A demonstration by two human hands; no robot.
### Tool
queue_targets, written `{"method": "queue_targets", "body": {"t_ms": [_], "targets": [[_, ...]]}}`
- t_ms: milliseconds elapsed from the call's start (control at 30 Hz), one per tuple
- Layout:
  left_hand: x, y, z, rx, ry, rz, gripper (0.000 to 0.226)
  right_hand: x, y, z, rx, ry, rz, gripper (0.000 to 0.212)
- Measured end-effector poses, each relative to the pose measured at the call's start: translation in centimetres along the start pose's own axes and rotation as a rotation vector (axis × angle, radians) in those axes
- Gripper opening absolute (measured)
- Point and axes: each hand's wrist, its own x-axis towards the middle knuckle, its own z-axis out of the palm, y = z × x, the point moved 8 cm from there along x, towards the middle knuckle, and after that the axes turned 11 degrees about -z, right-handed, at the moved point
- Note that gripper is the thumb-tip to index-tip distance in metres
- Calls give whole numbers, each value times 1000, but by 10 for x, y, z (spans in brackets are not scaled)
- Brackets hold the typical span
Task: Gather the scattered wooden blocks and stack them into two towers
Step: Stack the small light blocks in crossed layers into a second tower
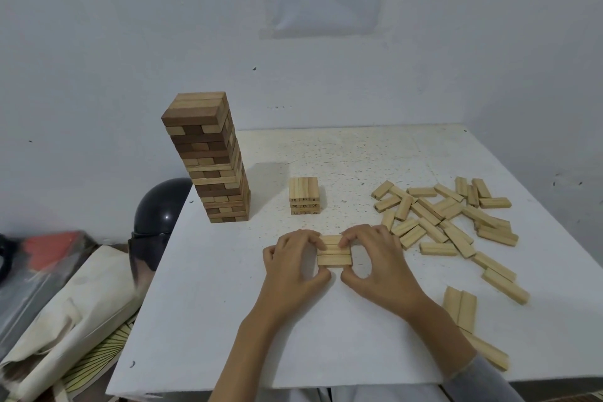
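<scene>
Centre frame — your left hand [293,258] and right hand [375,258] grasp three pale rectangular wooden blocks [334,251] with curled fingers [346,240], pressed together on the white surface [228,320].

One tall tower [208,157], one low stack [304,194], three aligned blocks [333,254], one helmet [160,206].

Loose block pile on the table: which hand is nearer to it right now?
Right. The right hand grips one end of the three-block row, just left of the pile; the left hand grips the other end, farther away.
</scene>
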Motion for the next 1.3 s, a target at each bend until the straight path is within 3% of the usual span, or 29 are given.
{"method": "queue_targets", "body": {"t_ms": [167, 533, 1300], "targets": [[0, -9, -5, -188, -25, -106, 40, 0, 5, -2, 139, 32, 57, 44], [26, 8, -41, -460, 111, -1, 44, 39, -11, -18, 507, 250, 78, 54], [80, -3, -40, -557, 172, -52, 34, 92, 14, 11, 486, 296, 144, 53]]}}
